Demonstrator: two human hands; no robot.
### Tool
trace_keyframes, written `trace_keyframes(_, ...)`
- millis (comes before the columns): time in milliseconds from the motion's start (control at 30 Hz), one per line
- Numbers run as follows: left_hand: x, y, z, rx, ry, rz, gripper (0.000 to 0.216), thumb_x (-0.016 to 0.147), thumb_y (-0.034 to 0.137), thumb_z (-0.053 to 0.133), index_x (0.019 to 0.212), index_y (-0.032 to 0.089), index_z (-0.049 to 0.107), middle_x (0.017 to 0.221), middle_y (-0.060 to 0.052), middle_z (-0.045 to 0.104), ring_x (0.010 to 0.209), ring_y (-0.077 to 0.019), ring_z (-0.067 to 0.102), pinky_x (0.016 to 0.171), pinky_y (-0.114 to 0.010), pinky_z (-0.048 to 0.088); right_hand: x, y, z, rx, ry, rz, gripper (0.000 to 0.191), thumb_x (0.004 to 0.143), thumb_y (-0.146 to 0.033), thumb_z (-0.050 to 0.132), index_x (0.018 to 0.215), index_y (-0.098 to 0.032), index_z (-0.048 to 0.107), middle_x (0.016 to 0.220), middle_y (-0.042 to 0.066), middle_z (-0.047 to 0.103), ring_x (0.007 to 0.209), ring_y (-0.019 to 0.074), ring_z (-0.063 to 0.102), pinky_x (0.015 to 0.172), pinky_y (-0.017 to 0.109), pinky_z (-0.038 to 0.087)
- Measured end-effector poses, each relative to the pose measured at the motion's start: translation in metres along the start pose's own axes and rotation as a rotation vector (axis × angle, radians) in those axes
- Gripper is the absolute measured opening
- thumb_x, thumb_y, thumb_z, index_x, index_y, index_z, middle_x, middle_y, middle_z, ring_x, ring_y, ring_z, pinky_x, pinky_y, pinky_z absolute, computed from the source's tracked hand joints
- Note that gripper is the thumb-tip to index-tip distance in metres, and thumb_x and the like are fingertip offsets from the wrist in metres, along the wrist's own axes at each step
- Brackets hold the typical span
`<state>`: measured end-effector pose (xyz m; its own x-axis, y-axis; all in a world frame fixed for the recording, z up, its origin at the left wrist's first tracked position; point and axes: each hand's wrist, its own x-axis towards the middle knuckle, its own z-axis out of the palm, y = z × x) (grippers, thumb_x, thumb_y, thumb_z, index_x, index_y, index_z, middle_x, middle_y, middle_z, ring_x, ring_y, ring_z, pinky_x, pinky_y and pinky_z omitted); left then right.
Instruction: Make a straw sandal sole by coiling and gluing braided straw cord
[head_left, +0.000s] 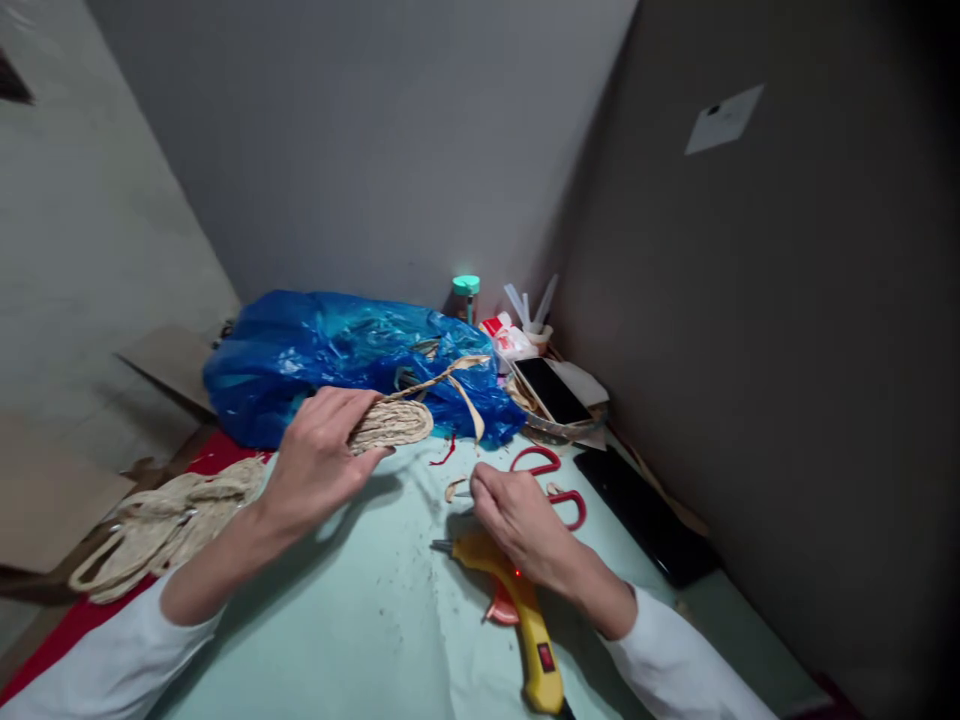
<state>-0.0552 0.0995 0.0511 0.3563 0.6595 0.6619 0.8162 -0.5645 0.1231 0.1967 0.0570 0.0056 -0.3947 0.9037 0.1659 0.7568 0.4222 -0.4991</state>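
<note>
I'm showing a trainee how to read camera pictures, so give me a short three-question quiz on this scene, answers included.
1. Which of the person's hands holds the flat roll of braid?
2. True or false: the nozzle of the yellow glue gun points toward the left side of the picture.
3. What colour are the handles of the scissors? A) blue, B) red, C) black.

Key: 1. The left hand; 2. True; 3. B.
</note>
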Motion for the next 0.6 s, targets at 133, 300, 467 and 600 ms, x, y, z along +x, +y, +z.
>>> trace_keyframes(133,0.001,-0.001,0.008,0.001,-0.004,0.045,0.035,0.085,0.035,0.062,0.116,0.018,0.058,0.111,-0.014,0.069,0.103,-0.0328,0.064,0.088,-0.049,0.053,-0.002,-0.008,0.001,-0.086,-0.053,-0.013,0.025,0.101,-0.035,0.057,0.1,-0.011,0.062,0.087,0.002,0.061,0.074,0.0122,0.061,0.071,0.028,0.055)
trace_keyframes(300,0.005,0.002,0.016,-0.012,-0.032,0.03,0.035,0.085,0.036,0.061,0.115,0.018,0.059,0.111,-0.013,0.07,0.103,-0.0332,0.064,0.088,-0.049,0.053,-0.009,-0.009,-0.005,-0.088,-0.061,-0.135,0.021,0.101,-0.028,0.056,0.091,-0.011,0.061,0.078,0.0,0.057,0.069,0.0111,0.057,0.069,0.026,0.051)
trace_keyframes(467,0.005,0.001,0.018,-0.023,-0.037,0.011,0.035,0.083,0.033,0.064,0.114,0.016,0.06,0.111,-0.013,0.07,0.102,-0.0309,0.065,0.089,-0.046,0.053,-0.02,0.021,-0.025,-0.002,0.076,-0.188,0.017,0.094,-0.006,0.05,0.1,-0.015,0.064,0.086,0.006,0.063,0.079,0.0152,0.059,0.07,0.025,0.044)
trace_keyframes(600,0.003,0.004,0.013,-0.082,-0.019,0.012,0.035,0.08,0.026,0.067,0.113,0.016,0.062,0.11,-0.011,0.07,0.1,-0.0281,0.065,0.088,-0.043,0.053,-0.026,0.047,-0.043,0.072,0.179,-0.17,0.025,0.099,-0.011,0.039,0.102,-0.015,0.063,0.097,0.009,0.067,0.084,0.016,0.064,0.072,0.025,0.048)
